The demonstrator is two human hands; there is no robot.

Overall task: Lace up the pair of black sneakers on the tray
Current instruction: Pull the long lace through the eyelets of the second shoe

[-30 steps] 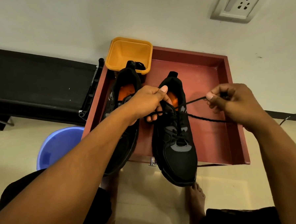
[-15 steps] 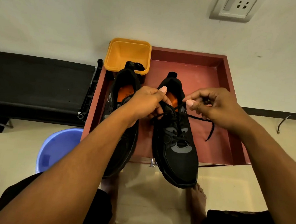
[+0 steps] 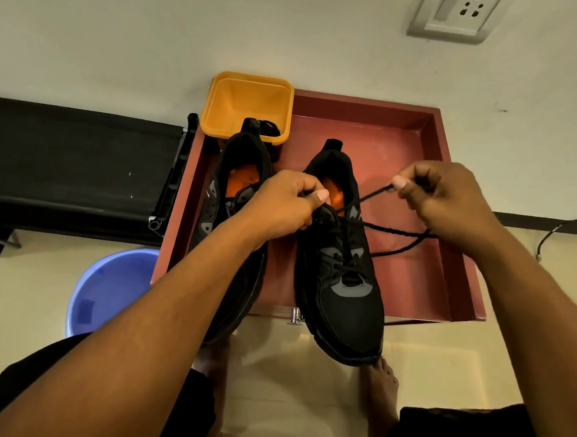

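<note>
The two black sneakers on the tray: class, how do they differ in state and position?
The right-hand sneaker has a lace through its eyelets; the left-hand sneaker shows none where visible. The left hand and right hand work the right-hand sneaker's lace; the left-hand sneaker lies unheld. The left-hand sneaker's heel is by the yellow tub; the right-hand sneaker's is not. Both have orange insoles and overhang the tray.
</note>
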